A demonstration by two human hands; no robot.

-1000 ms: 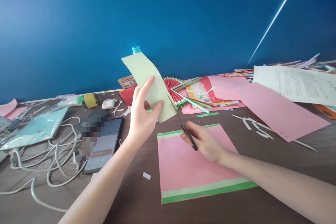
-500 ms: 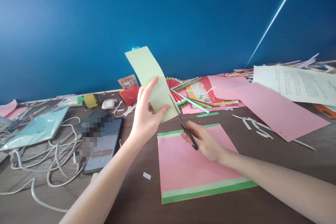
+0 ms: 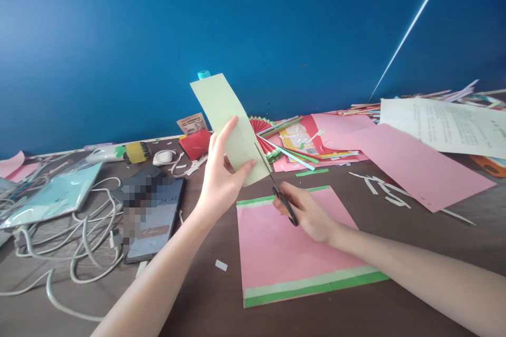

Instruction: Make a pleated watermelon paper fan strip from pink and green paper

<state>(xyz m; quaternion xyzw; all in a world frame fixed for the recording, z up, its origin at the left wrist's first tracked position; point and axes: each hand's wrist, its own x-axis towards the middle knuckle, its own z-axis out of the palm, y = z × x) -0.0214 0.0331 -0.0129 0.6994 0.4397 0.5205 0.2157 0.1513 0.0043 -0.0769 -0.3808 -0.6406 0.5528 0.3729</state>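
My left hand pinches a pale green paper strip by its lower part and holds it upright above the table. My right hand grips black-handled scissors; their blades reach up into the strip's lower right edge. Under my right hand lies a pink sheet with green and white bands along its near and far edges.
A phone and tangled white cables lie left. A red paper fan, coloured strips, pink sheets, a printed white page and white scraps cover the back right. Behind stands a blue wall.
The green strip has straightened and shifted slightly right in my left hand, and the scissor blades have moved up into its lower right edge. My right hand has barely moved.
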